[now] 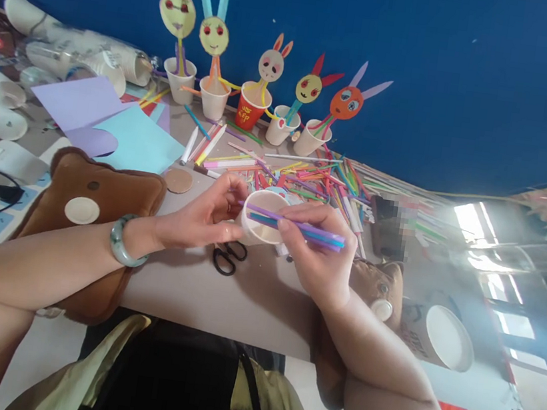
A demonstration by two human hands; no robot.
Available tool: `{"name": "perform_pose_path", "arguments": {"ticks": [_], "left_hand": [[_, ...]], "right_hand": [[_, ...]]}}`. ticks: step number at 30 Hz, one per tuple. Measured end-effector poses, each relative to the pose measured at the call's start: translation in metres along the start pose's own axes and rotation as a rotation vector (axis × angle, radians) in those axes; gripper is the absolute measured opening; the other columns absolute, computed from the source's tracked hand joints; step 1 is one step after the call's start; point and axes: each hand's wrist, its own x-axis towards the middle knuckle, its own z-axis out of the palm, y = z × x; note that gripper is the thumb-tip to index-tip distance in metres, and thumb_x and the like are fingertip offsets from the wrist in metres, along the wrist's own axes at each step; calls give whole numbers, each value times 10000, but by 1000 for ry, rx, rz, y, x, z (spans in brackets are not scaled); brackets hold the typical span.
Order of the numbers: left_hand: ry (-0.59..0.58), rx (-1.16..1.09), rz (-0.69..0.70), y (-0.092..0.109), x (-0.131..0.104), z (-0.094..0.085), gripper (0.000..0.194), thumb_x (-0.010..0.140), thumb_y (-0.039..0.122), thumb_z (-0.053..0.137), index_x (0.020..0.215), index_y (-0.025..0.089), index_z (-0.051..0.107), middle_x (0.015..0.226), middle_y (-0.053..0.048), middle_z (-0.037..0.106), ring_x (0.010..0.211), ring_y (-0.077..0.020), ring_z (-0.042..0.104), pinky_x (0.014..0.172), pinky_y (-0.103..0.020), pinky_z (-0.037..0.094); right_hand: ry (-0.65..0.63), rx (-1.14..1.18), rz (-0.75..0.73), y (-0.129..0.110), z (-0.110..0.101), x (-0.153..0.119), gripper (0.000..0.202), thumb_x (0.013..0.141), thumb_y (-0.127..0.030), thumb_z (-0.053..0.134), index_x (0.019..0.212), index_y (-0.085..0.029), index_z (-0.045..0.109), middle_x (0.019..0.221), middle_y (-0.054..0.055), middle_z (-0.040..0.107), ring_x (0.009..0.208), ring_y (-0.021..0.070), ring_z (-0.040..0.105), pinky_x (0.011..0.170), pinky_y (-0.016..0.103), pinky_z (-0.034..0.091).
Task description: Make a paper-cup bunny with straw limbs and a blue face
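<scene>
I operate with the left hand [209, 213] clamped on the side of a white paper cup [264, 202], mouth tilted toward me, above the table [219, 312]; my right hand [319, 258] is clamped on purple and blue sticks [320, 235], which extend across the cup's mouth; black-handled scissors [223, 263] lie on the table near the cup; loose coloured sticks [303, 168] lie beyond both hands.

Craft workspace: rabbit figures [271, 65], coloured paper [141, 140], markers [189, 145].
</scene>
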Motion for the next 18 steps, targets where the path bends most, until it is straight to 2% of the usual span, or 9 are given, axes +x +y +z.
{"name": "perform_pose_path", "arguments": {"ticks": [2,3,5,10,14,18], "left_hand": [[28,3,-13,4,1,-2,170,970,359,565,1037,233,473,995,-23,545,879,-152,551,762,-277,495],[57,45,-9,6,2,-2,145,991,364,520,999,222,488,957,-19,523,857,-151,522,757,-279,482],[100,168,20,9,3,-2,164,1012,362,478,945,213,496,897,-13,485,815,-153,473,737,-282,457],[75,413,106,7,2,-2,206,1041,381,417,944,210,479,844,-14,486,773,-163,444,710,-302,424],[90,444,116,3,2,-3,216,1046,380,418,952,201,495,903,-34,557,826,-167,493,744,-300,438],[120,390,132,1,6,-5,230,1031,396,466,930,196,517,1084,-74,597,1001,-184,543,913,-325,449]], "right_hand": [[-6,61,27,2,-1,2,99,833,-203,732,810,-237,643,824,11,739,795,187,708,771,373,550],[-18,87,40,4,-1,3,99,829,-204,735,806,-235,644,820,8,739,784,182,707,760,361,553],[-41,116,67,6,-1,5,99,824,-213,736,797,-231,643,815,6,743,762,174,703,741,346,556],[-41,77,140,7,-3,8,92,813,-257,744,786,-225,661,810,10,750,768,178,698,734,334,557],[-54,14,187,9,-8,10,100,788,-285,779,785,-220,704,753,3,732,730,174,685,685,312,542],[28,71,209,16,-5,13,213,743,-377,845,808,-223,713,802,10,750,744,185,694,713,335,563]]}}
